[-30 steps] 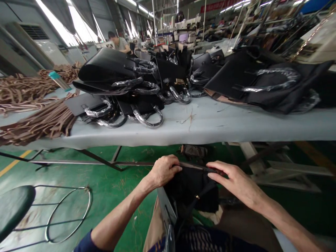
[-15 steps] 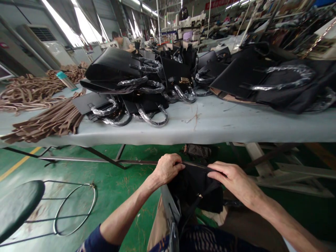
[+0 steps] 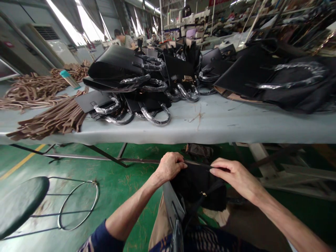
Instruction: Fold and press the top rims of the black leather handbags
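Observation:
A black handbag (image 3: pixel 199 185) rests on my lap below the table edge. My left hand (image 3: pixel 170 166) is closed in a fist on the bag's top edge at its left end. My right hand (image 3: pixel 235 176) lies over the same edge at the right, fingers pressed together on it. A thin black strap with a small gold fitting (image 3: pixel 202 193) hangs down the bag's front. The bag's inside is hidden.
A grey-covered table (image 3: pixel 210 126) carries a pile of black handbags (image 3: pixel 141 84) with plastic-wrapped handles and more black bags (image 3: pixel 265 77) at the right. Brown leather strips (image 3: pixel 49 120) lie at its left. A green stool (image 3: pixel 18 203) stands on the green floor. A person (image 3: pixel 123 38) sits far back.
My hands have come slightly closer together on the bag's top edge. The view has shifted a little; nothing on the table has moved.

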